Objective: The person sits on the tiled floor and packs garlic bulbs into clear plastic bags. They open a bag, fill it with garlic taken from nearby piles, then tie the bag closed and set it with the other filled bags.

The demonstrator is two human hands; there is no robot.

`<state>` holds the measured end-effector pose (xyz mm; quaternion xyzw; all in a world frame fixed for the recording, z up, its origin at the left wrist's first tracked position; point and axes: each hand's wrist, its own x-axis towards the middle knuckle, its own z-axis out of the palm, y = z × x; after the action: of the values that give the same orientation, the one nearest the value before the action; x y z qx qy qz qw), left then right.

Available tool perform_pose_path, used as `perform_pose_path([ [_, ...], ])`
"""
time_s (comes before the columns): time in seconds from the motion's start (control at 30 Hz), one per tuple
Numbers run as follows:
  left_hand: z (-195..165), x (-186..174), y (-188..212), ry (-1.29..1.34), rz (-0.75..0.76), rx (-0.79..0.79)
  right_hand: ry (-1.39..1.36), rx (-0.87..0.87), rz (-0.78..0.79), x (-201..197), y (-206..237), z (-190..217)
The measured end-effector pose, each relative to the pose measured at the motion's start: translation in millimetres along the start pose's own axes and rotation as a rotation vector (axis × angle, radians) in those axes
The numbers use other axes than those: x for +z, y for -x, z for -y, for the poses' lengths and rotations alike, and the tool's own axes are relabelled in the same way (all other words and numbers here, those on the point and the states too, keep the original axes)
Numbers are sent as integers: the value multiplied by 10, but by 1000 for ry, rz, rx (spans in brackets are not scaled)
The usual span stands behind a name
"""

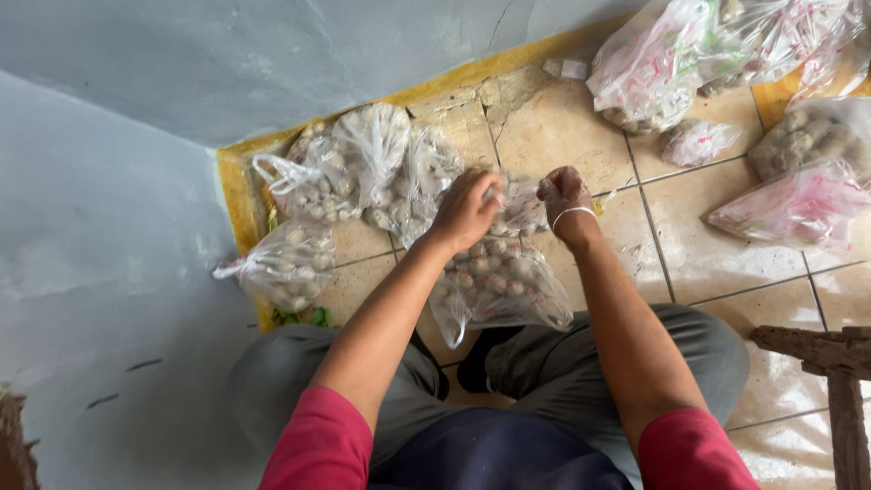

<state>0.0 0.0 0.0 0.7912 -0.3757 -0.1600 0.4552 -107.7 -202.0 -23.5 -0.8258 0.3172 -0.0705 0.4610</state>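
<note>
Head view: clear plastic bag packed with pale round balls, neck twisted upward. Left hand and right hand both pinched shut on that neck.

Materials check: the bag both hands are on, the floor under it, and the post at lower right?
Bag: thin clear plastic film, glossy; it crinkles, glints, and the round pale lumps inside show through. The left hand and right hand pinch its neck. Floor: beige glazed ceramic tile, by the grout lines, sheen and a crack. Post: looks like rough, dark, weathered wood, unfinished.
</note>
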Motion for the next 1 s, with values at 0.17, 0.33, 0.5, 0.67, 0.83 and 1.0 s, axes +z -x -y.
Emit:
perform_pose_path([
  [0.17, -174, -8, 367, -634, 380, -31, 445, -296, 187, -40, 490, 250],
  [0.33, -237, 299, 918, -943, 849, -259, 989, -84, 587, 218, 814, 80],
  [0.5, -108, 212, 1055, -728, 595, -271, 758, -163, 313, 175, 925, -63],
  [0.67, -159, 349, 847, -780, 587, -97, 960, -342, 262, 331, 822, 132],
  [0.83, -196, 517, 721, -564, 720, -260, 947, -187, 415, 406, 731, 149],
  [1.0, -75, 270, 496, -711, 609, -190, 625, -36, 369, 33, 397, -39],
])
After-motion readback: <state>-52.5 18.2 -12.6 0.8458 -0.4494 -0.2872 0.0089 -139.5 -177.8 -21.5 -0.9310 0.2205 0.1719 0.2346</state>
